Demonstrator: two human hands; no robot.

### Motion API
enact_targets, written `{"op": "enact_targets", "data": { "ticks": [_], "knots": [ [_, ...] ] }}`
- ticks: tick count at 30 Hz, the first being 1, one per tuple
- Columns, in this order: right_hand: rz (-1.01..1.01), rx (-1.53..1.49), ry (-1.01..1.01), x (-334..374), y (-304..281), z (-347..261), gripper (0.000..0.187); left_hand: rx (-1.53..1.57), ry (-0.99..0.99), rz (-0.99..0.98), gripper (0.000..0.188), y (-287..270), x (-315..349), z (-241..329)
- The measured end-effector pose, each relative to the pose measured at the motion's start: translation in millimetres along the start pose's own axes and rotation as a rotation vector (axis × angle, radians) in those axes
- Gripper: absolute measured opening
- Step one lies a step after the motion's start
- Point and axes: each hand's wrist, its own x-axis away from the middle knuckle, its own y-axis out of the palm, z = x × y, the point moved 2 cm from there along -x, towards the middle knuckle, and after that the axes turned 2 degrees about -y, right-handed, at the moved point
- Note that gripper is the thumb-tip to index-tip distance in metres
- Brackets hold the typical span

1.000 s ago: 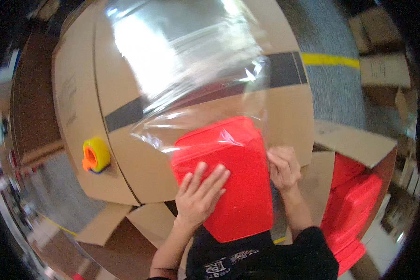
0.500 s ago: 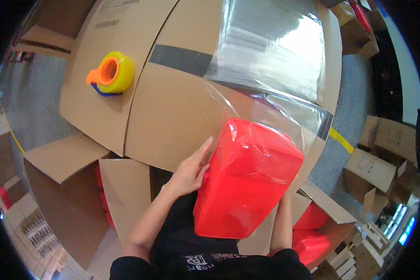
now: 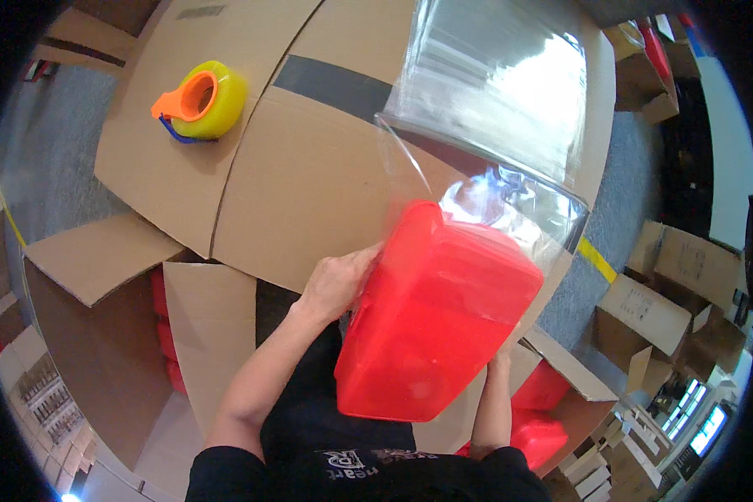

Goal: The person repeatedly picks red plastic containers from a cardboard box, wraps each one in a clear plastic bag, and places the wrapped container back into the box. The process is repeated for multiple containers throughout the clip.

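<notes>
Gripping the left side of a rectangular red plastic box [image 3: 439, 322], the left hand [image 3: 336, 283] had its fingers curled at the edge, tips hidden. Right hand [image 3: 502, 356] was at the box's right side, mostly behind it; couldn't tell finger state. Box was tilted, out over the near edge of a large brown cardboard carton [image 3: 301, 184], far end inside a clear plastic bag [image 3: 519, 205]. Flat, glossy clear film [image 3: 485, 79] lay toward the carton's right edge. Yellow tape roll with orange holder [image 3: 228, 100] sat near its left edge. Open brown cardboard cartons [image 3: 92, 343] flanked the near edge, red boxes [image 3: 537, 435] inside.
</notes>
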Motion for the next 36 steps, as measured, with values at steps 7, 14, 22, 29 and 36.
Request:
{"op": "enact_targets", "data": {
  "ticks": [7, 14, 22, 29, 36],
  "knots": [
    [-0.209, 0.202, 0.069, 30, -4, -26, 0.017, -0.104, 0.036, -0.138, 0.051, -10, 26, -2],
    [0.201, 0.131, -0.045, 11, 1, -74, 0.037, -0.049, -0.095, 0.077, 0.041, -10, 39, -6],
    [-0.070, 0.154, -0.327, -68, 27, -67, 0.039, -0.016, -0.150, 0.051, 0.027, -9, 36, -5],
    [0.011, -0.277, -0.218, -48, 11, -76, 0.041, -0.058, -0.125, 0.008, 0.024, -17, 38, -17],
    [0.018, -0.101, -0.266, -69, 22, -78, 0.045, -0.062, -0.347, 0.003, 0.023, -17, 32, -23]
  ]
}}
